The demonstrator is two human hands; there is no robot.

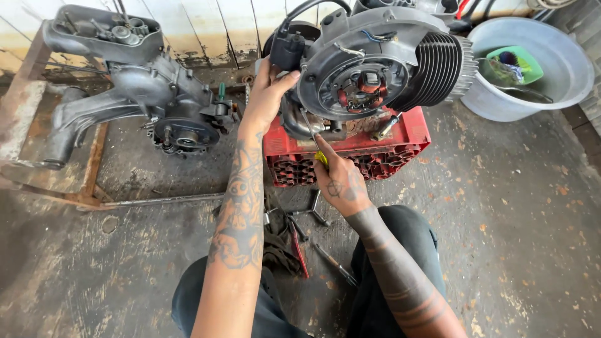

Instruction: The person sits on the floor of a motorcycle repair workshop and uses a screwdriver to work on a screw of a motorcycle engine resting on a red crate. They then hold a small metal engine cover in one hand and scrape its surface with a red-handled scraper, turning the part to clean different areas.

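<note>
Atop red crate (400, 141), engine (375, 69): left hand (268, 94) gripping its edge, right hand (341, 178) closed around screwdriver (316, 147).

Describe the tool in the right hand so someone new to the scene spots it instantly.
Start at the red plastic crate in the middle of the floor, with the finned grey engine sitting on it. At the crate's front edge, the right hand grips a screwdriver, its thin metal shaft angled up into the engine's underside. Its yellow handle sets it apart from the dull grey tools lying on the floor below.
</note>
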